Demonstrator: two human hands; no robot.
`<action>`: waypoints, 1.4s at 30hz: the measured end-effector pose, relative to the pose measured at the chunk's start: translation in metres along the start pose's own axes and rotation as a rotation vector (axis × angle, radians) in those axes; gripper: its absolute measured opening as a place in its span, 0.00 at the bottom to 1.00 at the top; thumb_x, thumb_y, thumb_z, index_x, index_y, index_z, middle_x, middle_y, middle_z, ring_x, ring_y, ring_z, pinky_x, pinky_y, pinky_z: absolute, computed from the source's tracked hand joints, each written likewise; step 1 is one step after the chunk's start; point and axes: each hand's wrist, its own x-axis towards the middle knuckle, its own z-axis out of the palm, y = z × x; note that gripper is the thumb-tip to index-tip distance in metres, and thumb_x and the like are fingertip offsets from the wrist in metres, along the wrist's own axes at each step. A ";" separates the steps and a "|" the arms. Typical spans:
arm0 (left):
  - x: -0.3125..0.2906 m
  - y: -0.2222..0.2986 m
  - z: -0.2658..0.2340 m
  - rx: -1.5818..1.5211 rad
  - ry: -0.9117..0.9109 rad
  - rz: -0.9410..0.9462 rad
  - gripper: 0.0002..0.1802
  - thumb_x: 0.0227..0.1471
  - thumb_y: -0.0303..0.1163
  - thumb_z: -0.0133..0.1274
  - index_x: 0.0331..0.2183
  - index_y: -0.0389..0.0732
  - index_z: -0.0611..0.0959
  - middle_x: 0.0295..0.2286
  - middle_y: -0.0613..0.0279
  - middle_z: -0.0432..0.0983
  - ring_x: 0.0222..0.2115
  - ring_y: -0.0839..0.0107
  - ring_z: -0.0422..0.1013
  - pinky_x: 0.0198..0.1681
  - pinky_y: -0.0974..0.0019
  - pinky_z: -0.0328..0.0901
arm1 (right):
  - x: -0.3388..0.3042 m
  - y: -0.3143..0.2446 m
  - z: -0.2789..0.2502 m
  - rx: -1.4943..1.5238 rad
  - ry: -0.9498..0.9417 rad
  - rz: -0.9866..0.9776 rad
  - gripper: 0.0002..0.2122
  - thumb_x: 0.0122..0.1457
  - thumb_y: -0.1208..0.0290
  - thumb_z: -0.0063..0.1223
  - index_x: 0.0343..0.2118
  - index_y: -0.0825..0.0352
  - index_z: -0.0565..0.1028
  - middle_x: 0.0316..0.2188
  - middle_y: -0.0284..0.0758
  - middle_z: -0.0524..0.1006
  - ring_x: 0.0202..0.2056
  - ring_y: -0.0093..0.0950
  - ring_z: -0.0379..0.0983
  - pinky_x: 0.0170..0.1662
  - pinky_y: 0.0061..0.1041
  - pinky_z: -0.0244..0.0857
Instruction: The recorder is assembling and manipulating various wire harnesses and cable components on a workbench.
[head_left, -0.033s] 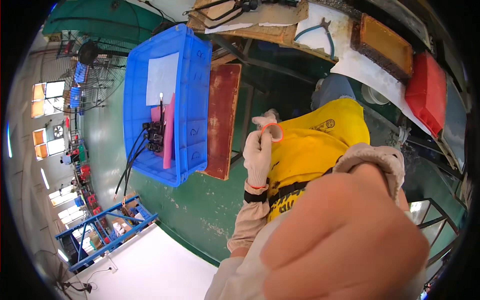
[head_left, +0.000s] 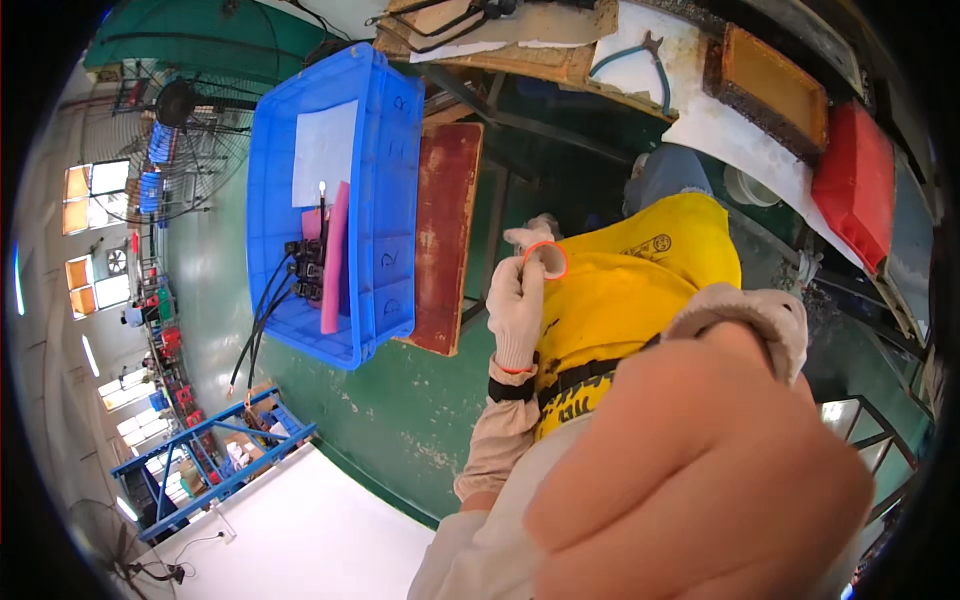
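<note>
My left hand point(head_left: 515, 315) wears a white knit glove and a black band at the wrist. Its fingers are closed on the cuff of a second white glove point(head_left: 533, 232), whose orange-edged opening faces up beside my thumb. This glove hangs in front of the yellow apron point(head_left: 625, 285) I wear. Bare and very close to the camera, my right hand point(head_left: 700, 480) is curled into a fist at the lower right. Its fingertips are out of sight, so whatever it grips is hidden. A light sleeve cuff point(head_left: 740, 315) is bunched behind it.
A blue crate point(head_left: 390, 240) holds black cabled parts point(head_left: 308, 268), a pink roll point(head_left: 335, 260) and white paper point(head_left: 325, 155). It rests by a reddish-brown board point(head_left: 445, 240). Pliers point(head_left: 650, 65), a brown tray point(head_left: 775, 90) and a red bin point(head_left: 855, 185) lie on the workbench.
My right fist has shifted slightly to the right. My left hand keeps its hold on the glove, almost unmoved.
</note>
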 end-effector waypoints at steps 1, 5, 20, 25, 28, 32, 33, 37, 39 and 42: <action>0.000 0.002 -0.002 -0.004 0.005 -0.026 0.09 0.55 0.31 0.51 0.29 0.35 0.76 0.22 0.59 0.69 0.23 0.74 0.65 0.28 0.70 0.61 | 0.004 -0.003 0.005 -0.013 -0.030 -0.004 0.09 0.50 0.65 0.55 0.25 0.66 0.76 0.25 0.35 0.74 0.20 0.23 0.68 0.20 0.22 0.59; 0.000 0.004 0.001 0.012 0.011 -0.049 0.09 0.54 0.31 0.51 0.29 0.35 0.76 0.22 0.59 0.69 0.23 0.73 0.65 0.27 0.70 0.61 | 0.009 -0.011 0.006 -0.114 -0.160 0.002 0.08 0.52 0.66 0.53 0.25 0.66 0.76 0.24 0.33 0.74 0.19 0.21 0.67 0.19 0.22 0.58; 0.002 0.005 0.004 0.029 0.008 0.040 0.08 0.54 0.31 0.52 0.28 0.36 0.76 0.21 0.60 0.69 0.21 0.76 0.63 0.26 0.71 0.61 | -0.006 -0.024 0.022 -0.137 -0.100 0.229 0.08 0.55 0.67 0.47 0.30 0.65 0.74 0.25 0.32 0.72 0.19 0.22 0.66 0.21 0.23 0.60; 0.002 0.008 -0.003 0.028 0.009 0.017 0.09 0.54 0.32 0.52 0.29 0.36 0.76 0.21 0.59 0.70 0.22 0.76 0.64 0.27 0.71 0.61 | -0.017 -0.029 0.036 -0.083 0.024 0.373 0.08 0.56 0.67 0.45 0.33 0.65 0.73 0.26 0.32 0.71 0.19 0.23 0.66 0.22 0.24 0.61; 0.002 0.009 -0.002 0.044 0.024 0.065 0.09 0.54 0.32 0.52 0.29 0.35 0.76 0.22 0.59 0.70 0.22 0.74 0.65 0.27 0.70 0.62 | -0.028 -0.040 0.043 -0.053 0.102 0.447 0.08 0.57 0.67 0.44 0.34 0.65 0.72 0.26 0.32 0.71 0.20 0.25 0.67 0.23 0.24 0.62; 0.001 0.009 -0.002 0.066 -0.009 0.033 0.09 0.54 0.32 0.52 0.29 0.35 0.76 0.22 0.58 0.70 0.23 0.73 0.65 0.28 0.69 0.62 | -0.011 -0.027 0.049 -0.024 0.210 0.562 0.09 0.57 0.67 0.42 0.36 0.65 0.71 0.27 0.33 0.70 0.20 0.26 0.67 0.24 0.25 0.63; 0.001 0.006 -0.001 0.072 -0.001 0.048 0.09 0.54 0.32 0.52 0.29 0.35 0.76 0.22 0.58 0.70 0.22 0.72 0.66 0.27 0.69 0.62 | -0.012 -0.024 0.051 -0.012 0.236 0.591 0.09 0.58 0.67 0.42 0.37 0.65 0.71 0.27 0.33 0.70 0.20 0.26 0.67 0.24 0.25 0.63; -0.002 0.004 0.002 0.082 -0.005 0.045 0.09 0.54 0.32 0.52 0.28 0.35 0.76 0.22 0.57 0.69 0.22 0.70 0.66 0.28 0.67 0.62 | -0.015 -0.035 0.065 0.001 0.353 0.721 0.10 0.58 0.68 0.40 0.39 0.65 0.70 0.28 0.33 0.70 0.21 0.28 0.67 0.25 0.26 0.64; 0.000 -0.004 0.004 0.061 -0.027 0.023 0.09 0.54 0.32 0.52 0.28 0.35 0.76 0.22 0.57 0.70 0.22 0.69 0.67 0.28 0.67 0.63 | -0.018 -0.051 0.059 0.003 0.419 0.787 0.10 0.59 0.68 0.39 0.40 0.65 0.69 0.28 0.34 0.70 0.21 0.29 0.67 0.25 0.27 0.65; 0.000 -0.027 0.003 0.020 0.028 -0.060 0.09 0.54 0.33 0.52 0.30 0.36 0.77 0.24 0.57 0.72 0.24 0.70 0.68 0.30 0.68 0.64 | 0.006 -0.043 0.090 0.037 0.504 0.886 0.11 0.59 0.68 0.38 0.42 0.65 0.69 0.28 0.34 0.69 0.21 0.30 0.68 0.26 0.27 0.66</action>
